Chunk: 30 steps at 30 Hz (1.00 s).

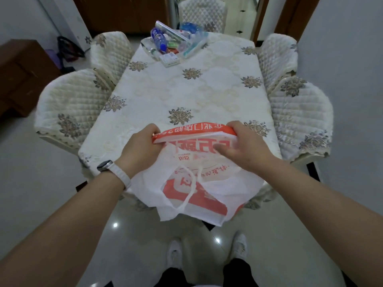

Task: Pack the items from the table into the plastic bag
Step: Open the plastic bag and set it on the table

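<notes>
Left fingers (152,130) half behind plastic bag (217,187)

My left fingers (152,131) curl out of sight behind the folded rim of the plastic bag (196,183). My right fingers (223,151) are blurred. The items (172,45) at the far edge of the surface (186,90) are too small to identify.

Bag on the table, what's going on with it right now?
A person stands at the near end of the table, holding the bag with both hands: the left hand grips one end of its orange fold, the right hand the other. The bag looks flat and unopened. The items lie piled at the far end, none packed yet.
</notes>
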Each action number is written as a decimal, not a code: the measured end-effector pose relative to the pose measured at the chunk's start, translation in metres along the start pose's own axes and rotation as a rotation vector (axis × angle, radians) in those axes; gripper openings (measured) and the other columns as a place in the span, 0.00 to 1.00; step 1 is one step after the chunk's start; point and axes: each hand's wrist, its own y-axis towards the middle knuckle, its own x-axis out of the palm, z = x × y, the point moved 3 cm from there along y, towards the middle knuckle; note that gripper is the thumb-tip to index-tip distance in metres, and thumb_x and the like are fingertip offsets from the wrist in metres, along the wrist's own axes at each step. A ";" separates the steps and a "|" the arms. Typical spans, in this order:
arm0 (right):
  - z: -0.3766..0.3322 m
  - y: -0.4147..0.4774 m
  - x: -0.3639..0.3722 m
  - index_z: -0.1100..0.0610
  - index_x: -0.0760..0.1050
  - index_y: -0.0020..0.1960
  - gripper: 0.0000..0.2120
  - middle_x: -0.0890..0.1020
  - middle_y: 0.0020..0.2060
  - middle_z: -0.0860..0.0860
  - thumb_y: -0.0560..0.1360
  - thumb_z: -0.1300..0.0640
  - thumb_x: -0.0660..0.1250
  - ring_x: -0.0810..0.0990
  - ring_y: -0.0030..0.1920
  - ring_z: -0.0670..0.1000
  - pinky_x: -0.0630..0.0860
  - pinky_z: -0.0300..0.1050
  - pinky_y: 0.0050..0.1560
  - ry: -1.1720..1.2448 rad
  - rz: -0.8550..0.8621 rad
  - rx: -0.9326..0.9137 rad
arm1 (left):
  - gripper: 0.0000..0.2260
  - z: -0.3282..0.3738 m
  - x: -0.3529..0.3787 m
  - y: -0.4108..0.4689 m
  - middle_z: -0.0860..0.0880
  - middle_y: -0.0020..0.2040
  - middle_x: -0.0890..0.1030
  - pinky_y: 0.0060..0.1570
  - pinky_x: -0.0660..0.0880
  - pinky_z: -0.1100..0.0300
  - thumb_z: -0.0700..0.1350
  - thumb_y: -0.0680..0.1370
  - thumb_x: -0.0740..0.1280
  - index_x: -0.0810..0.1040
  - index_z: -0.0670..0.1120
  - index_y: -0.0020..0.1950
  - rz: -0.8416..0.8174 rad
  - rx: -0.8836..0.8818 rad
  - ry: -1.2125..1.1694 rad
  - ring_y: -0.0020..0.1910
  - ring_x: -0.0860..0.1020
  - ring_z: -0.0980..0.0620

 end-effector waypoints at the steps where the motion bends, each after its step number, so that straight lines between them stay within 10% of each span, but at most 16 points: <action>1: 0.002 0.001 0.002 0.49 0.68 0.62 0.25 0.77 0.51 0.46 0.71 0.40 0.70 0.77 0.47 0.50 0.75 0.50 0.45 -0.105 -0.029 -0.035 | 0.05 0.000 -0.001 0.001 0.53 0.38 0.79 0.40 0.73 0.51 0.49 0.76 0.68 0.73 0.51 0.44 -0.013 0.004 -0.013 0.39 0.77 0.50; 5: 0.027 0.008 0.015 0.52 0.67 0.67 0.23 0.72 0.54 0.52 0.74 0.53 0.67 0.77 0.49 0.58 0.76 0.55 0.45 -0.366 -0.060 -0.101 | 0.16 -0.006 0.000 0.006 0.49 0.32 0.79 0.34 0.70 0.54 0.59 0.74 0.70 0.77 0.47 0.36 -0.133 0.039 0.114 0.34 0.77 0.50; 12: 0.048 0.031 0.024 0.59 0.73 0.44 0.07 0.72 0.42 0.53 0.75 0.55 0.63 0.73 0.44 0.57 0.70 0.51 0.42 -0.278 -0.014 -0.007 | 0.15 -0.020 0.021 0.032 0.42 0.33 0.75 0.33 0.64 0.54 0.46 0.77 0.67 0.71 0.39 0.35 -0.099 0.064 0.059 0.35 0.73 0.43; 24: 0.071 0.044 0.045 0.54 0.71 0.51 0.08 0.79 0.40 0.52 0.76 0.52 0.65 0.76 0.42 0.57 0.71 0.50 0.40 -0.044 0.015 0.194 | 0.18 -0.025 0.044 0.037 0.56 0.39 0.80 0.37 0.75 0.56 0.62 0.69 0.74 0.75 0.53 0.48 -0.176 0.026 0.087 0.38 0.78 0.55; 30: 0.089 0.053 0.046 0.51 0.72 0.57 0.13 0.80 0.46 0.51 0.75 0.47 0.66 0.78 0.47 0.56 0.72 0.48 0.42 -0.042 0.020 0.262 | 0.17 -0.029 0.059 0.052 0.47 0.32 0.75 0.32 0.65 0.55 0.53 0.79 0.66 0.71 0.42 0.36 -0.184 0.053 0.157 0.32 0.73 0.47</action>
